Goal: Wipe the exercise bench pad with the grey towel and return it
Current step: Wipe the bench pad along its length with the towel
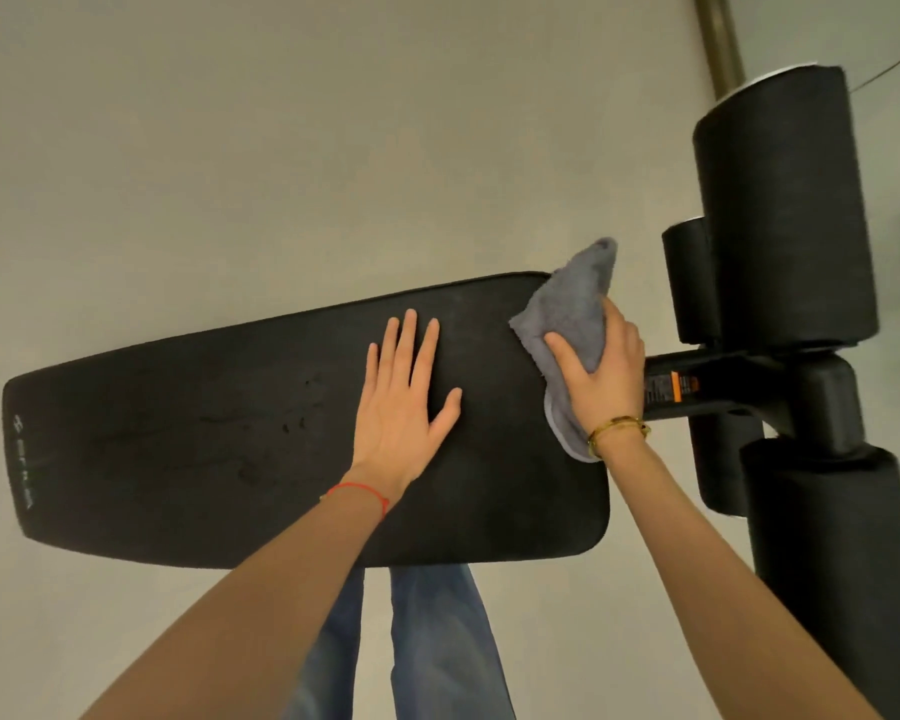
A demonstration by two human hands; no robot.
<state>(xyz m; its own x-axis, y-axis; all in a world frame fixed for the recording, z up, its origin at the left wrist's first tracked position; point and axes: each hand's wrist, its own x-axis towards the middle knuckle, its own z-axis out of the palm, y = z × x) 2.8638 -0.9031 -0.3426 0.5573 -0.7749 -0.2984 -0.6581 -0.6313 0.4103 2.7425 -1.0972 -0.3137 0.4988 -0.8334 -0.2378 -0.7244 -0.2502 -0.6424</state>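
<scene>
At the bottom of the frame, blue jeans (427,641) show between two bare forearms reaching up toward the black bench pad (204,449), which runs from the left edge to right of centre.

The left hand (406,407) lies flat on the pad near the middle of the frame, fingers straight and spread, palm down, holding nothing — it looks to be bracing. A red string (359,493) circles that wrist.

The right hand (598,366), with a gold bracelet (619,428) at the wrist, is curled over the grey towel (567,309) at the pad's right end, thumb on one side and fingers wrapped over the other, so the cloth is bunched in the grip. One tail of the towel sticks up past the pad's far corner; another hangs below the wrist.

The towel is soft terry, light and limp; it will fold and drag wherever it is not pressed. Gathering it into a wad under the palm, as here, gives the firmest hold — loose ends will trail. The pad's surface looks matte and slightly grippy, with faint dark smears and specks left of the flat hand, so most of the wiping likely lies ahead.

Farther right stand the black foam rollers (780,210) on the frame bar (707,387), which carries an orange label. Pale floor (230,148) fills the top.
</scene>
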